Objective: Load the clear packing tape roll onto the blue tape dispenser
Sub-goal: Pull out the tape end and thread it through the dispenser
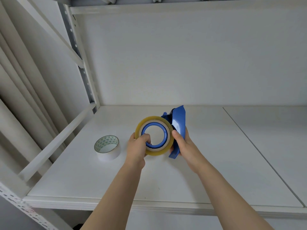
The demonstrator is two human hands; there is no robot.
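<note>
The clear packing tape roll [157,152], yellowish at its rim, sits around the blue hub of the blue tape dispenser [179,123], held above the shelf. My left hand [137,148] grips the roll's lower left edge, thumb hooked inside the hub ring. My right hand [182,143] wraps the dispenser's blue handle from the right, thumb beside the roll's right edge. The dispenser's far end points up and away from me. Its cutter end is partly hidden behind the roll.
A second roll of white tape [107,147] with a green triangle-patterned core lies flat on the white shelf board [216,163], left of my hands. White shelf posts and a side rail [54,143] run along the left. A back panel closes the shelf behind.
</note>
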